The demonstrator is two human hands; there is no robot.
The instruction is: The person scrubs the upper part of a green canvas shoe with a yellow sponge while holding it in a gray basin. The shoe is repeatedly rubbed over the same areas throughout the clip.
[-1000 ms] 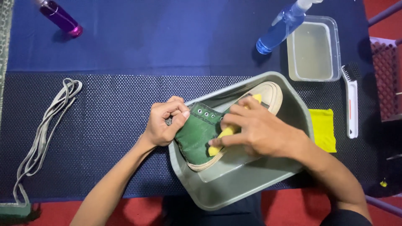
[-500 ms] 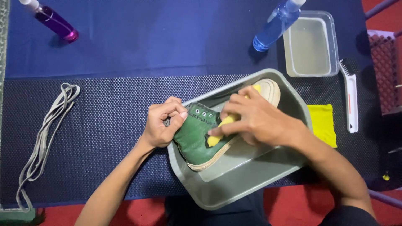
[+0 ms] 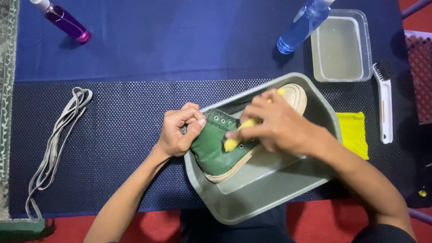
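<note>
Two containers sit on the bench: a grey tub (image 3: 288,198) near the front edge and, far right, a clear plastic box (image 3: 342,47) holding cloudy liquid. The tub holds a green high-top shoe (image 3: 215,148), lying tilted with its pale sole resting on the tub floor and its toe pointing toward the far right. The left hand (image 3: 177,132) is clamped on the shoe's collar at the tub's left rim. The right hand (image 3: 276,126) is closed around a yellow sponge (image 3: 234,140) pressed against the shoe's side; most of the sponge is hidden under the fingers, so its full shape cannot be told.

A blue spray bottle (image 3: 301,28) and a purple bottle (image 3: 65,20) are cut off by the far frame edge. A white brush (image 3: 384,105) lies right of a yellow cloth (image 3: 353,132). Grey laces (image 3: 56,144) lie loose at the left.
</note>
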